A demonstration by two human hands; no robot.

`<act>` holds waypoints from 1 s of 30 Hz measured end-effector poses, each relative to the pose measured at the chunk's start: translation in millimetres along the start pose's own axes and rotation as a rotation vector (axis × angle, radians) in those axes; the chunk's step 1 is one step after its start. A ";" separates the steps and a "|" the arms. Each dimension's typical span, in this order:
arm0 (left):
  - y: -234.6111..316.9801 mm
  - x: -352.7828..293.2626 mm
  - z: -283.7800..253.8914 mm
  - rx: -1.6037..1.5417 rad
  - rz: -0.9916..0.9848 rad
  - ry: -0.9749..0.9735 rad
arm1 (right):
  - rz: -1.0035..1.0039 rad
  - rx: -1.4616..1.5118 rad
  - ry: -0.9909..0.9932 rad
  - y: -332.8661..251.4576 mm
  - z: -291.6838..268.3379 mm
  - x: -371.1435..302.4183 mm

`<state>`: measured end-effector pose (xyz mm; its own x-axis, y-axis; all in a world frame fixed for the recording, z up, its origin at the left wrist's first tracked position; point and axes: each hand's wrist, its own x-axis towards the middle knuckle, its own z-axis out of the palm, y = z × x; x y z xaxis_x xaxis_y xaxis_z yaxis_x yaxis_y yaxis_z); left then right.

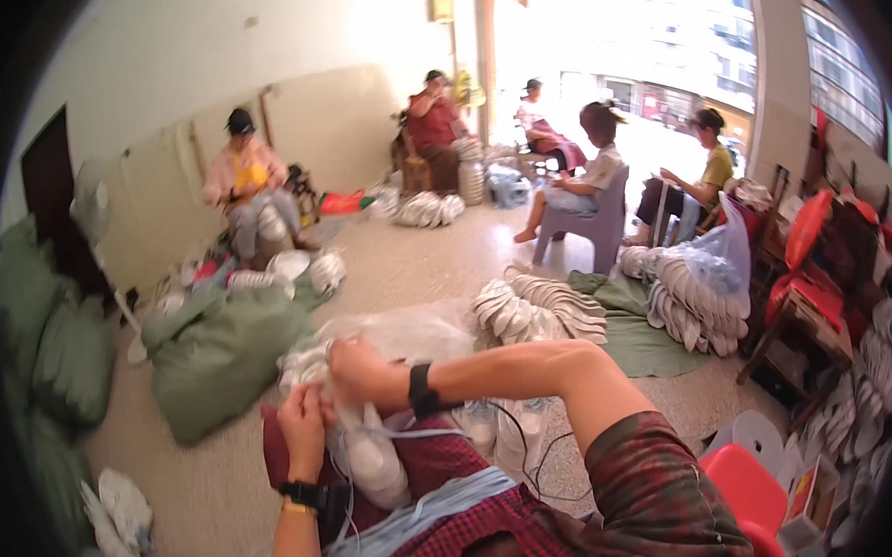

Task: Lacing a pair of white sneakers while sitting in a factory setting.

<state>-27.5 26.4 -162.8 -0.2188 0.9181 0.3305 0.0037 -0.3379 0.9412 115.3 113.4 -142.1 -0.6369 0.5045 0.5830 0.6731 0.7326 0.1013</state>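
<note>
A white shoe [374, 464] lies across my lap on a dark red checked cloth [439, 458], its rounded end toward me. At its far end my left hand [303, 421] has its fingers pinched together; what they hold is too small to make out. Close above it, my right hand [363, 370] is closed and somewhat blurred, and its grip is hidden. A thin pale lace hangs from the shoe beside my left wrist. A bundle of light blue laces [426, 508] lies over my lap, nearer to me than the shoe.
Stacked white shoe pieces [542, 309] lie ahead on the floor, with green sacks [226, 358] to the left. A black cable [542, 473] curls beside my lap. A red stool [744, 494] stands at right. Several people sit farther off, one on a grey plastic chair [593, 217].
</note>
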 end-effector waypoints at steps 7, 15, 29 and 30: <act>20.6 5.5 3.3 0.052 -0.094 -0.079 | 0.277 0.999 0.109 88.3 -67.4 46.4; 62.9 -4.8 20.2 -0.061 -0.154 -0.103 | 0.089 1.023 0.014 31.7 -91.3 10.1; 59.0 -13.9 13.7 -0.419 -0.525 -0.082 | 0.165 1.028 0.028 8.1 -58.4 -11.4; 60.9 -14.8 15.7 -0.338 -0.482 -0.077 | 0.135 0.962 0.006 9.9 -56.5 -10.4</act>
<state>-8.7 -4.5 -109.4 -0.0473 0.9925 -0.1127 -0.3920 0.0854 0.9160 149.9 89.7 -101.7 -0.5730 0.6114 0.5457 0.1432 0.7303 -0.6679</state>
